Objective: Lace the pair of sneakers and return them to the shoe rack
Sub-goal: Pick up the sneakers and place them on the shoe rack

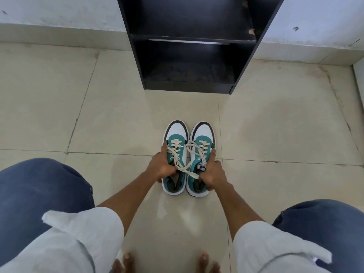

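Note:
Two teal, white and grey sneakers stand side by side on the floor tiles, toes pointing at the rack. The left sneaker has cream laces threaded through its eyelets, and loose ends cross over to the right sneaker. My left hand grips the left sneaker's outer side. My right hand grips the right sneaker's outer side, thumb near its tongue. The black shoe rack stands just beyond, its lower shelf open and bare.
Beige floor tiles surround the shoes. A pale wall with a raised skirting runs behind the rack. My knees in blue jeans and my bare toes frame the bottom of the view.

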